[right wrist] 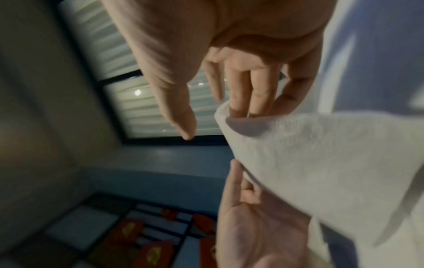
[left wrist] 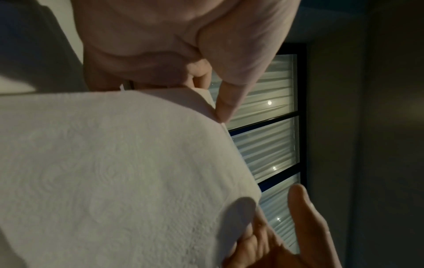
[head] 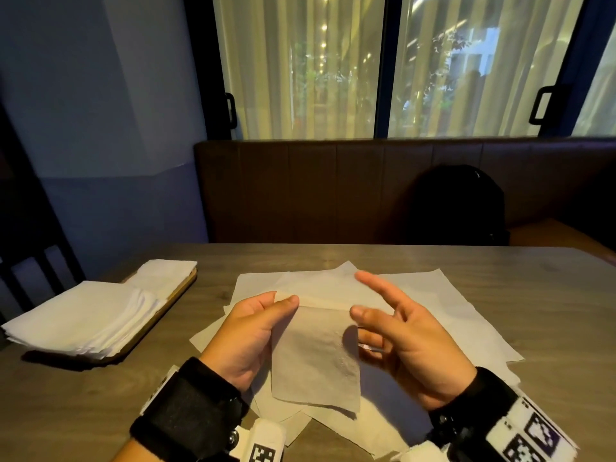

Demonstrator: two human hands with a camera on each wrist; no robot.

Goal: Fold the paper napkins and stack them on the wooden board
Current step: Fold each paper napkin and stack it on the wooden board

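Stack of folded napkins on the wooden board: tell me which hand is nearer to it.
Left. The left hand is beside the stack of folded napkins, pinching the napkin; the right hand is beyond it, farther away.

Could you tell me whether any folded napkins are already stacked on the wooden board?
Yes, in the head view a stack of folded napkins already sits on the wooden board at the table's left side.

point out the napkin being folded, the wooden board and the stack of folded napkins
napkin being folded (head: 316,358): head view, middle of its hanging front face
wooden board (head: 181,288): head view, bare right edge beside the pile
stack of folded napkins (head: 83,315): head view, top sheet of the near pile
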